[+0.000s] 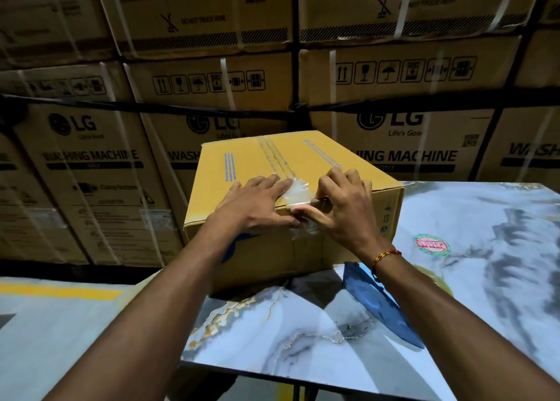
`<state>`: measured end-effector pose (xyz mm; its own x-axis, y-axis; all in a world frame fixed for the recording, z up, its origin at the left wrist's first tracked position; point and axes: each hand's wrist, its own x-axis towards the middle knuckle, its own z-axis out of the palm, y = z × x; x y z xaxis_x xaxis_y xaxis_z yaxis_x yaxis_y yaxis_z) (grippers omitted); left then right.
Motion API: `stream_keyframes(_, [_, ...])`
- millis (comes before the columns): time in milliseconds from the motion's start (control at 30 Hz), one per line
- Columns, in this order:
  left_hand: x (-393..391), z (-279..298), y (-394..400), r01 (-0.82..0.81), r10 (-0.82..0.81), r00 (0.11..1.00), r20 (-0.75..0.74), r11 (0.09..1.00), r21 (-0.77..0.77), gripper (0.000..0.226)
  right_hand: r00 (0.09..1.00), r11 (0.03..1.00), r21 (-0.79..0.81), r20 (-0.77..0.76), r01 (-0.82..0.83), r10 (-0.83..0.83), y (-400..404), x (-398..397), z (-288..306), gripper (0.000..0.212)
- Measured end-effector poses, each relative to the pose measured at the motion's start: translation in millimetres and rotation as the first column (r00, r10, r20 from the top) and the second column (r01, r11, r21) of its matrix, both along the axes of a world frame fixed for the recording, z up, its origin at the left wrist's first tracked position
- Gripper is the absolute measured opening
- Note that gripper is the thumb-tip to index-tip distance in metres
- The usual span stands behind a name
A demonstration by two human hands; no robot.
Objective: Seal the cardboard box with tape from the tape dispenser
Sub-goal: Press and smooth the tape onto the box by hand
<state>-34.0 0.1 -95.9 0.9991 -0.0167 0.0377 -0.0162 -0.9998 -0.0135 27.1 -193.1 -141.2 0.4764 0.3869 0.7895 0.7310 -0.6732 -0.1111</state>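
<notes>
Hands meet at the near top edge of a cardboard box (281,188) on a marbled tabletop (454,279): left hand (254,206) spread flat, pressing clear tape (298,193); right hand (342,206) pinching the tape's end over the edge.

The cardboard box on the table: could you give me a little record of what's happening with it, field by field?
box: cardboard box, flaps closed, on marbled table
tape: clear tape over the centre seam at the near edge
left hand: left hand flat on the lid, pressing the tape
right hand: right hand pinching tape at the box edge
dispenser: blue object on table, partly hidden by the right arm
background: stacked washing machine cartons
</notes>
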Motion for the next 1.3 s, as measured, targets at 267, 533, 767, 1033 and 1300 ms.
stream_keyframes(267, [-3, 2, -3, -0.005, 0.004, 1.0, -0.017, 1.0, -0.007, 0.124, 0.994, 0.996, -0.002, -0.062, -0.086, 0.086, -5, 6, 3, 0.041])
stream_keyframes(533, [0, 1, -1, -0.009, 0.009, 1.0, -0.01, 1.0, 0.007, 0.122, 1.0, 0.996, -0.084, -0.006, -0.018, 0.018, -5, 0, -1, 0.052])
stream_keyframes(767, [-2, 2, -2, -0.006, 0.006, 1.0, -0.009, 1.0, -0.006, 0.12, 0.993, 0.994, -0.064, -0.084, -0.086, 0.081, -7, 3, 4, 0.045])
stream_keyframes(1033, [-1, 1, -1, -0.004, 0.004, 1.0, 0.001, 1.0, 0.013, 0.108, 0.999, 0.992, -0.129, -0.042, 0.004, -0.009, -7, -4, 4, 0.049])
stream_keyframes(1300, [-5, 4, -5, -0.017, 0.017, 1.0, -0.01, 1.0, -0.022, 0.119, 0.92, 0.961, 0.054, -0.278, -0.271, 0.275, -25, 9, 16, 0.026])
